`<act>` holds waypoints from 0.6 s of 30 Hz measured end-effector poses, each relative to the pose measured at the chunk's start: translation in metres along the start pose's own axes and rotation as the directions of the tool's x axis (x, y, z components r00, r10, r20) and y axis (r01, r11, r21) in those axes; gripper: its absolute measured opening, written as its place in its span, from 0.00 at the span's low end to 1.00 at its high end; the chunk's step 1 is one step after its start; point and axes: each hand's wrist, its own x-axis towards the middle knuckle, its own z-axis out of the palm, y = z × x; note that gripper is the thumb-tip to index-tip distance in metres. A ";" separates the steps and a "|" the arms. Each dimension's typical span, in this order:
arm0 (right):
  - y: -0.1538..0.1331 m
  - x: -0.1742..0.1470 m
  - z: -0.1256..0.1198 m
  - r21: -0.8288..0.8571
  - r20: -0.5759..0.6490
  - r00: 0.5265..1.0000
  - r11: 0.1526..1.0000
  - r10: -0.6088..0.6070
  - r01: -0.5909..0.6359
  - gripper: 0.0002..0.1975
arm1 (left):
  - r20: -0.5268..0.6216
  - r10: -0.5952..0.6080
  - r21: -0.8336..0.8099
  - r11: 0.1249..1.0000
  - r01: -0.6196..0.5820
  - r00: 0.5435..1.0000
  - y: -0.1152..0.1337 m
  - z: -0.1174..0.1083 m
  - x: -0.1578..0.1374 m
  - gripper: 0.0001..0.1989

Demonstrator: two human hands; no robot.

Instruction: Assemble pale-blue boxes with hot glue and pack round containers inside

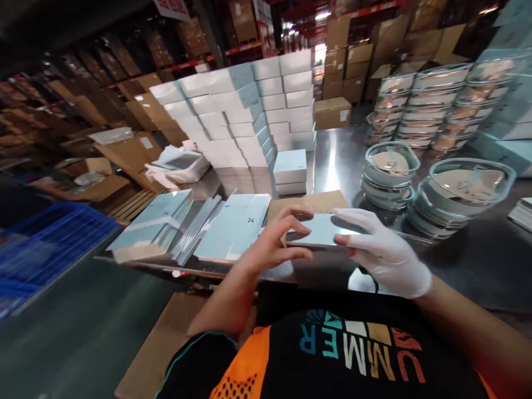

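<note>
A flat light-blue box (318, 228) lies in front of me at the table's near edge, between my two hands. My left hand (282, 238) is bare and curves around the box's left end, thumb and fingers apart. At the right end is my right hand (380, 249), in a white glove with bare fingertips; its fingers are spread over the box. Whether either hand touches the box is unclear. Behind it lies a brown cardboard sheet (310, 200). Left of my left hand sits a larger light-blue box (235, 224).
Thin clear-edged panels (197, 230) and another light-blue stack (152, 221) lie farther left. White boxes (233, 113) form a wall behind. Oval glass-rimmed containers (469, 185) stand in stacks on the right of the metal table (336, 158). A blue crate (54, 244) is at far left.
</note>
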 end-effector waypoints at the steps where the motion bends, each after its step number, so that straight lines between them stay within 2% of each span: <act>1: -0.001 0.001 0.003 -0.050 0.011 0.999 0.997 -0.050 0.050 0.33 | 0.117 -0.064 0.050 0.997 0.058 0.991 0.008 -0.006 0.006 0.17; 2: -0.003 0.003 0.006 -0.096 0.032 0.995 0.991 -0.091 0.094 0.36 | 0.238 -0.133 0.132 0.986 0.104 0.962 0.018 -0.011 0.013 0.19; 4: -0.006 0.008 0.012 -0.143 0.089 0.985 0.977 -0.146 0.158 0.42 | 0.402 -0.231 0.308 0.945 0.107 0.886 0.039 -0.020 0.028 0.20; 6: -0.004 0.015 0.013 -0.108 0.175 0.970 0.976 -0.167 0.187 0.45 | 0.476 -0.290 0.427 0.902 0.071 0.830 0.058 -0.027 0.041 0.21; 7: 0.001 0.018 0.009 -0.089 0.225 0.959 0.977 -0.171 0.195 0.46 | 0.486 -0.310 0.462 0.885 0.061 0.817 0.065 -0.031 0.046 0.22; 8: 0.010 0.023 0.002 -0.096 0.263 0.951 0.977 -0.161 0.192 0.46 | 0.468 -0.324 0.486 0.872 0.067 0.822 0.070 -0.037 0.048 0.23; 9: 0.023 0.027 -0.007 -0.145 0.285 0.951 0.975 -0.120 0.167 0.45 | 0.411 -0.331 0.502 0.860 0.092 0.849 0.072 -0.044 0.047 0.24; 10: 0.040 0.032 -0.018 -0.239 0.280 0.959 0.964 -0.045 0.115 0.44 | 0.302 -0.325 0.505 0.852 0.139 0.896 0.070 -0.052 0.045 0.25; 11: 0.059 0.036 -0.031 -0.371 0.234 0.970 0.928 0.064 0.028 0.42 | 0.133 -0.303 0.483 0.851 0.206 0.944 0.065 -0.060 0.041 0.28; 12: 0.080 0.040 -0.043 -0.511 0.141 0.973 0.855 0.184 -0.088 0.40 | -0.072 -0.282 0.420 0.861 0.286 0.957 0.057 -0.067 0.034 0.33; 13: 0.102 0.044 -0.054 -0.630 0.017 0.955 0.745 0.296 -0.220 0.38 | -0.283 -0.279 0.305 0.881 0.362 0.918 0.046 -0.071 0.027 0.39; 14: 0.122 0.046 -0.063 -0.703 -0.104 0.915 0.622 0.389 -0.345 0.36 | -0.461 -0.315 0.139 0.898 0.418 0.830 0.033 -0.071 0.019 0.44; 15: 0.140 0.047 -0.069 -0.729 -0.202 0.866 0.520 0.458 -0.445 0.33 | -0.553 -0.411 -0.068 0.889 0.453 0.724 0.019 -0.066 0.010 0.48; 16: 0.155 0.047 -0.072 -0.734 -0.263 0.827 0.452 0.498 -0.506 0.28 | -0.567 -0.541 -0.289 0.837 0.465 0.622 0.004 -0.056 0.002 0.48; 17: 0.166 0.047 -0.073 -0.732 -0.290 0.804 0.421 0.519 -0.536 0.24 | -0.484 -0.691 -0.500 0.722 0.478 0.537 -0.011 -0.043 -0.006 0.45; 18: 0.173 0.047 -0.072 -0.730 -0.289 0.801 0.420 0.525 -0.539 0.20 | -0.337 -0.812 -0.666 0.564 0.488 0.477 -0.024 -0.026 -0.012 0.41</act>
